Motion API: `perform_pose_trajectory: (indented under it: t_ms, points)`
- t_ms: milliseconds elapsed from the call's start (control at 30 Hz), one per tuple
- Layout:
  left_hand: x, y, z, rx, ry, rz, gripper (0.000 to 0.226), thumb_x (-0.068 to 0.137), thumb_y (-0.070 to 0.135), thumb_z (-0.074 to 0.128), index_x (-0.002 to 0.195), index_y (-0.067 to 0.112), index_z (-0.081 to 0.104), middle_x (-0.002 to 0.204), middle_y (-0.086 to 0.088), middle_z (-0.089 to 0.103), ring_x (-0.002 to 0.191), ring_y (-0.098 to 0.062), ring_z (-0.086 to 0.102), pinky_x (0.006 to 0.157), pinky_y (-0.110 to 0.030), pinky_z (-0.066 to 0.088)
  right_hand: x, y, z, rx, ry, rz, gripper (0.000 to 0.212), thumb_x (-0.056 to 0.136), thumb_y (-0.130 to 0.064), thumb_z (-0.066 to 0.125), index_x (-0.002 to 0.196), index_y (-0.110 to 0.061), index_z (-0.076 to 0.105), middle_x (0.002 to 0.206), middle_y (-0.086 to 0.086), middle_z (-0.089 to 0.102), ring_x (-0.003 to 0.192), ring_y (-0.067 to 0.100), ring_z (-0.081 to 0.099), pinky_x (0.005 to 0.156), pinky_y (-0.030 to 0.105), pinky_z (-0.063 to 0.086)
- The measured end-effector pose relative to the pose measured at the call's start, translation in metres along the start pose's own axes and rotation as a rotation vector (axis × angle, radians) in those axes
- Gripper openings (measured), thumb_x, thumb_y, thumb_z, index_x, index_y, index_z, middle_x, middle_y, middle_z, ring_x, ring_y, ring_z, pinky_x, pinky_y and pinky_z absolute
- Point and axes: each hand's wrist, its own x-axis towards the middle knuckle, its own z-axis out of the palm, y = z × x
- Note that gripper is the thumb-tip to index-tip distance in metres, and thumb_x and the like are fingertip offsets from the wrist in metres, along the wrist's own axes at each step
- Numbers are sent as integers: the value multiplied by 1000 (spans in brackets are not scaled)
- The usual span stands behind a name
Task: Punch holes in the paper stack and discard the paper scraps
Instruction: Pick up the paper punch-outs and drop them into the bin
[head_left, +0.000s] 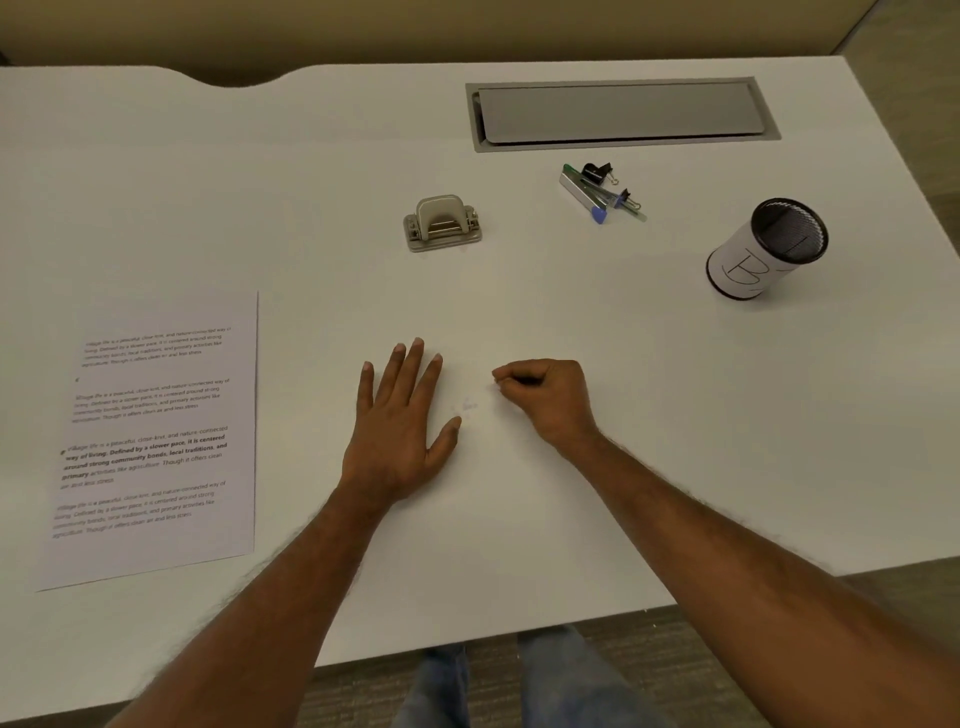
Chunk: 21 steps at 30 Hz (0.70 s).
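Left hand (400, 436) lies flat, palm down on the white counter (571, 312), fingers (418, 364) straight and slightly spread, holding nothing. Right hand (545, 400) rests on the counter just right of it, fingers (511, 375) curled into a loose fist with the thumb tip against the index. Whether a scrap is pinched there is too small to tell.

Paper scraps (466, 408), a few faint white bits, lie on the counter between the two hands, just beside the left thumb. Paper stack (156, 441), printed text up, lies flat at the left of the counter, well apart from both hands.

Hole punch (442, 224), beige, stands farther back, beyond the left hand, with nothing touching it. Stapler (587, 192) with black binder clips (597, 173) lies to its right. Black mesh cup (766, 252), wrapped in white paper marked "B", stands upright at the far right. Grey cable tray lid (623, 111) is set into the counter at the back.
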Motion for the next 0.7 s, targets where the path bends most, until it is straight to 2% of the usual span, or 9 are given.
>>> perform_pose_trajectory:
  t_ms: [333,433,567,700]
  points:
    - [43,29,1,68,-57,85,75,94,60,32,155,20,17,165,-4,4,152,-19,-3,121,-52,2,10,1,-54,396,85,206,13,80,1,71,85,-10,76,87,4,75,84,16,72,83,26,57]
    - [63,47,2,73,-62,123,76,94,62,28,156,20,16,165,-4,4,152,-19,-3,121,-52,3,19,-5,-80,520,123,218,13,80,4,70,87,-6,74,88,7,74,85,17,71,85,27,57]
    - [94,75,3,64,-71,170,77,93,65,21,156,21,14,165,-4,2,152,-20,-4,121,-52,2,33,-19,-122,626,179,206,14,81,9,66,84,-4,72,79,5,73,79,16,70,85,27,57]
    - [128,103,4,48,-70,227,78,92,66,19,156,22,14,164,-3,0,151,-20,-5,121,-51,1,54,-36,-174,683,274,160,16,83,12,63,82,-2,70,71,0,73,73,13,68,79,23,58]
